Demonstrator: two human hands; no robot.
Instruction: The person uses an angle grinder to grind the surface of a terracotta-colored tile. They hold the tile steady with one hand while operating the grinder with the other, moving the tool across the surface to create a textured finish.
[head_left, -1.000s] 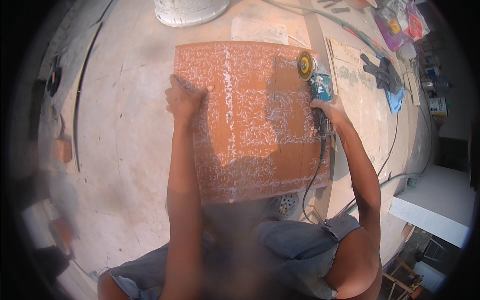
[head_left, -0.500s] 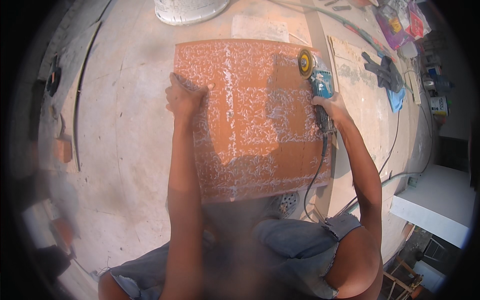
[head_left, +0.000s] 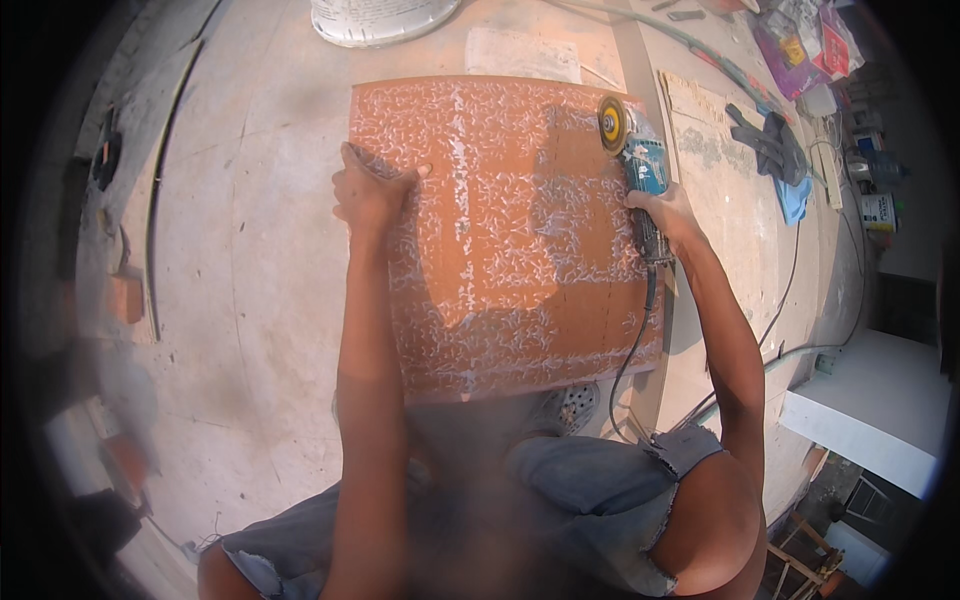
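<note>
A large, square orange-brown tile [head_left: 500,240] with whitish squiggly marks lies before my knees. At its left edge, my left hand [head_left: 368,190] grips it, thumb on the top face and fingers at the border. Along the tile's right edge, my right hand [head_left: 665,212] is wrapped round the body of a blue and black angle grinder [head_left: 646,172]. The grinder's yellow-and-dark disc [head_left: 611,124] points away from me, by the upper right part of the tile. Its black cord [head_left: 628,360] runs down toward my right knee. Whether the disc touches the tile I cannot tell.
A white bucket [head_left: 380,22] stands beyond the tile. To the right are a board [head_left: 700,135], dark gloves [head_left: 772,145] with a blue cloth [head_left: 793,200], and plastic bags [head_left: 815,45]. A brick piece [head_left: 125,299] lies at left. Shadow covers part of the tile.
</note>
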